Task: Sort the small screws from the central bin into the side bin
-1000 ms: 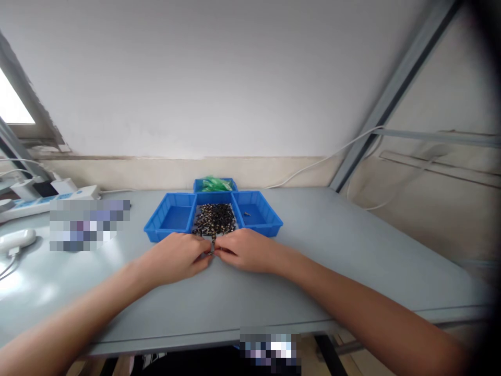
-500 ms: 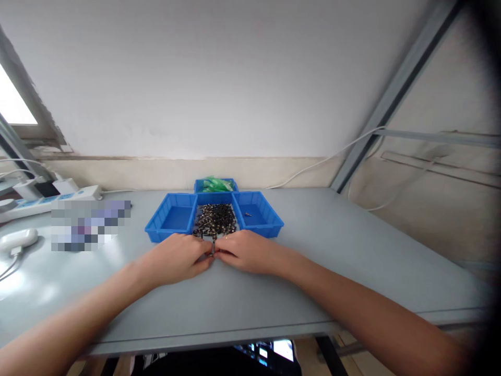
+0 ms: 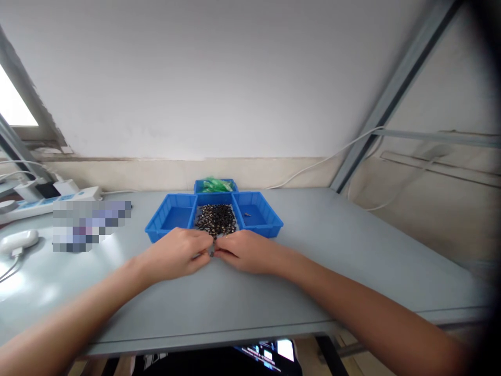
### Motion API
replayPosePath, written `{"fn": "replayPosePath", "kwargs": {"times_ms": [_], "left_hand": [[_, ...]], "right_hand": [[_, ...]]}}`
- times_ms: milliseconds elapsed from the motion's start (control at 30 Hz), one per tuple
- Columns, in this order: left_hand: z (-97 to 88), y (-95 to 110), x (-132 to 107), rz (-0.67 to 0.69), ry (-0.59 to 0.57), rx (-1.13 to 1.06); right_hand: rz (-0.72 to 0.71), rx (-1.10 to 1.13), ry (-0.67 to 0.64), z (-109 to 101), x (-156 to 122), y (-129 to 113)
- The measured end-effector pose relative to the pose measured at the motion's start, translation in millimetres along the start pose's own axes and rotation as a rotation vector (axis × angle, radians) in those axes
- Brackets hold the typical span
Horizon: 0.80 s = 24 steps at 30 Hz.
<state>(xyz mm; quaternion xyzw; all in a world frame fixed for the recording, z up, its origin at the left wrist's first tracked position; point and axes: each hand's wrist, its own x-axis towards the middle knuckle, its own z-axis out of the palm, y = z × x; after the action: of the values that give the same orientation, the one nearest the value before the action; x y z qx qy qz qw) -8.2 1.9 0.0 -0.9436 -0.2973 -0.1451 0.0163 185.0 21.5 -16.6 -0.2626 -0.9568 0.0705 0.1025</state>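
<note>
My left hand [image 3: 178,255] and my right hand [image 3: 243,251] rest on the grey table [image 3: 313,261], fingertips pinched together around a small dark part [image 3: 212,252] between them. Just beyond the hands stands a blue tray [image 3: 216,218] heaped with several small dark parts. A blue tray to its left [image 3: 171,218] looks bare inside. The blue tray to its right [image 3: 256,214] holds one small part [image 3: 247,214]. Behind them a fourth blue tray holds green pieces [image 3: 216,184].
A white power strip [image 3: 43,203] with plugs lies at the far left by the wall. A white device [image 3: 18,242] with a cable sits near the left edge. A white cable [image 3: 313,166] runs along the back wall to a grey metal post [image 3: 391,94].
The hands stay pinched together at the same spot; the fingers have shifted only slightly around the small part.
</note>
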Motion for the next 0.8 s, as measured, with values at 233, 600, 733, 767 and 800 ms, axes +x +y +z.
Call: {"fn": "replayPosePath", "kwargs": {"times_ms": [233, 600, 733, 767, 800], "left_hand": [[3.3, 4, -6, 0.337, 0.398, 0.081], [5.5, 10, -9, 0.378, 0.445, 0.027], [11.7, 7, -11, 0.395, 0.517, -0.143], [13.7, 6, -11, 0.405, 0.545, -0.188], [15.5, 5, -12, 0.417, 0.571, -0.229]], "right_hand": [[0.007, -0.031, -0.023, 0, 0, 0], [-0.009, -0.022, -0.011, 2, -1, 2], [-0.003, -0.019, -0.022, 2, 0, 2], [0.002, -0.018, -0.026, 2, 0, 2], [0.006, -0.017, -0.029, 1, 0, 2]]}}
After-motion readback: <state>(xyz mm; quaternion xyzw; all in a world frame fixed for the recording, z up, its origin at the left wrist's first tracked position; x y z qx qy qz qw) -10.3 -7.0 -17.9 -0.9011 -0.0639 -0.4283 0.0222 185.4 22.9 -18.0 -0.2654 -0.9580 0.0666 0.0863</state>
